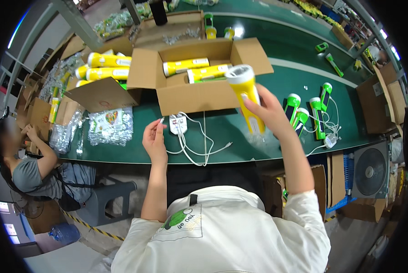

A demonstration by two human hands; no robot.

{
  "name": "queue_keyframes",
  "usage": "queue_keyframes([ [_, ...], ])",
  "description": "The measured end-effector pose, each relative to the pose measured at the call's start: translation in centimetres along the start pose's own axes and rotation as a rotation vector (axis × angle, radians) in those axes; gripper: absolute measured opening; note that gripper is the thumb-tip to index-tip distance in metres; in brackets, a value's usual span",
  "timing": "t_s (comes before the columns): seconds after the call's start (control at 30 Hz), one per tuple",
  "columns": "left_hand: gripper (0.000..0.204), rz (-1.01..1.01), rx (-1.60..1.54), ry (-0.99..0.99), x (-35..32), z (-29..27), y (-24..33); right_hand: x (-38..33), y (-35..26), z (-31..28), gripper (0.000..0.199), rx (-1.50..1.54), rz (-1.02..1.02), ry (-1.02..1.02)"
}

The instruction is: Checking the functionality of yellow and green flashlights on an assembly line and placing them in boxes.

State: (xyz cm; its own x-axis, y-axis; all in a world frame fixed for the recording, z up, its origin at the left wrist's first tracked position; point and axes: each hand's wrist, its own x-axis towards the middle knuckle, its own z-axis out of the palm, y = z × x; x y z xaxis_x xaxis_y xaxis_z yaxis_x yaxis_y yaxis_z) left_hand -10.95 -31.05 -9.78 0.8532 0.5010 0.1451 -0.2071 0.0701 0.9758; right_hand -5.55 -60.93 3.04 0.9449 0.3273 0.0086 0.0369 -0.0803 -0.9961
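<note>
my right hand [267, 109] grips a yellow flashlight [243, 87] round its body, white head up — held over the green table [231, 152], near the right end of the open cardboard box [197, 101]. my left hand [154, 141] pinches what looks like a cable tip [162, 120] — just beside the white socket block [179, 125].

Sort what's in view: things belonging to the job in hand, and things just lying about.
Likely the job:
yellow flashlight in the right hand
white cable end, apparently, in the left hand
white block with cables
open carton of flashlights
green flashlights

Likely lying about:
box fan
blue water jug
</note>
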Motion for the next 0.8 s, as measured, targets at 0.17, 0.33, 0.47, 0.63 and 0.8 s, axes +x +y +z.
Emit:
queue_keyframes([
  [0.17,0.017,-0.035,-0.104,0.003,0.6,0.4,-0.4,10.9,-4.1,0.6,0.052,-0.308,-0.377,-0.144],
  [0.33,0.017,-0.018,-0.064,-0.065,0.3,0.7,0.3,20.3,-0.4,1.0,0.055,-0.785,-0.289,-0.257],
  [0.47,0.017,-0.037,-0.138,-0.058,0.3,-0.3,0.3,20.1,-0.4,3.5,0.053,-0.946,0.000,-0.416],
  [0.63,0.016,-0.069,-0.174,-0.083,0.3,-0.2,0.2,20.3,2.8,3.2,0.049,-0.750,0.136,-0.357],
  [0.8,0.014,-0.095,-0.122,-0.118,0.1,0.0,0.2,19.1,2.7,2.6,0.044,-0.384,0.270,-0.355],
])
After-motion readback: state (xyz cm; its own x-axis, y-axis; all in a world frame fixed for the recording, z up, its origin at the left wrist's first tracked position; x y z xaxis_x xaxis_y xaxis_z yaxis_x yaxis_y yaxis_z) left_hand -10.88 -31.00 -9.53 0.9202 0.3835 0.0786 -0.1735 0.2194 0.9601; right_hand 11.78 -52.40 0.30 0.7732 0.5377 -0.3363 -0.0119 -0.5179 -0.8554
